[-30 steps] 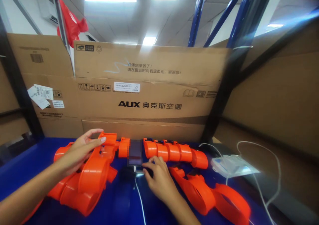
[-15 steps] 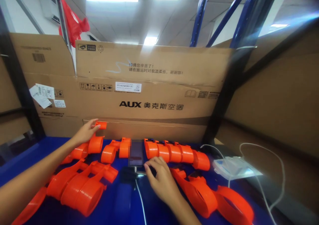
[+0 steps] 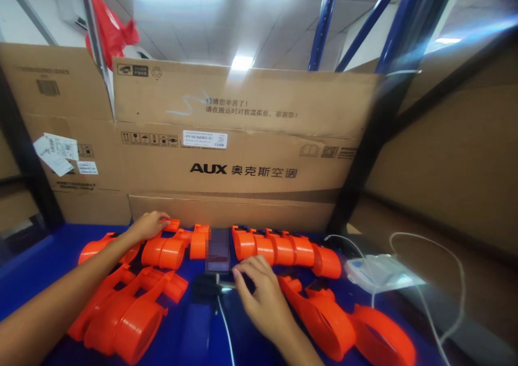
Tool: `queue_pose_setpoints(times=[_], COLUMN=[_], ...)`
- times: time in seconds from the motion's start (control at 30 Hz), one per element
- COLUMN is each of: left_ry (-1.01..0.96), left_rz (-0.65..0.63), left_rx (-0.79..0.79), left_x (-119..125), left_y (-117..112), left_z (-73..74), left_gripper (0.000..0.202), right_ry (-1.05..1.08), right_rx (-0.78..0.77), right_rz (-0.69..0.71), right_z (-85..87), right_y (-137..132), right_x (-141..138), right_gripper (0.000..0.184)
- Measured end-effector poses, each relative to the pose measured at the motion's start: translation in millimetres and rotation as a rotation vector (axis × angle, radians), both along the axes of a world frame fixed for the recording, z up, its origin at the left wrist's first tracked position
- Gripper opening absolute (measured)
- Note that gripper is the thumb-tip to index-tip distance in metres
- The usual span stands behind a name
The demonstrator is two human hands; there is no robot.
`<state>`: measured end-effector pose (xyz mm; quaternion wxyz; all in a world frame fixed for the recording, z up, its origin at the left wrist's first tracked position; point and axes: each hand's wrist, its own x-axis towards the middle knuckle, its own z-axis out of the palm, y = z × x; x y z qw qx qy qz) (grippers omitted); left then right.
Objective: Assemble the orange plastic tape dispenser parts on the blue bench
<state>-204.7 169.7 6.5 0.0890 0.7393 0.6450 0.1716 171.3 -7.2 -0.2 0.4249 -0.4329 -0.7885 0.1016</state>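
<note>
My left hand (image 3: 151, 226) reaches to the back left of the blue surface. Its fingers are closed on the tab of an orange plastic ring (image 3: 172, 254), which stands in the back row. Close beside that ring is another orange ring (image 3: 199, 245). My right hand (image 3: 261, 293) is low in the middle, with fingers bent and thumb apart, and nothing shows between them. Just beyond its fingertips lie a dark phone (image 3: 218, 255) and a black object (image 3: 204, 287) with a silver end and a white cable.
More orange rings (image 3: 275, 247) line the back right. Larger orange rings lie at the front left (image 3: 133, 328) and front right (image 3: 329, 323). A printed cardboard panel (image 3: 243, 193) closes off the back. On the right are a clear plastic case (image 3: 380, 274) and a loose white cable (image 3: 461, 296).
My left hand has come down and to the right, and the orange ring under it now sits nearer the others in the back row. My right hand stays almost still.
</note>
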Motion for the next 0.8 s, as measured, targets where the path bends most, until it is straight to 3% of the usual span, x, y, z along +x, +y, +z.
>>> queue_pose_setpoints(times=[0.17, 0.3, 0.4, 0.53, 0.67, 0.8], left_ry=[0.047, 0.07, 0.089, 0.116, 0.188, 0.264], left_rz=[-0.034, -0.035, -0.104, -0.228, -0.311, -0.3], left_rx=[-0.036, -0.012, -0.014, -0.064, -0.078, -0.009], left_x=[-2, -23, -50, -84, -97, -85], left_y=[4, 0, -16, -55, -87, -95], left_z=[-3.2, 11.2, 27.5, 40.9, 37.7, 26.2], left_gripper=[0.036, 0.043, 0.047, 0.052, 0.079, 0.075], right_ry=[0.014, 0.025, 0.034, 0.034, 0.034, 0.033], right_rx=[0.031, 0.044, 0.046, 0.052, 0.066, 0.077], right_rz=[-0.009, -0.018, -0.023, -0.026, -0.015, -0.001], right_z=[0.3, 1.1, 2.7, 5.4, 6.8, 6.1], right_y=[0, 0, -1, -3, -3, -1], right_x=[1, 2, 2, 2, 1, 1], right_gripper=[0.018, 0.019, 0.019, 0.02, 0.022, 0.023])
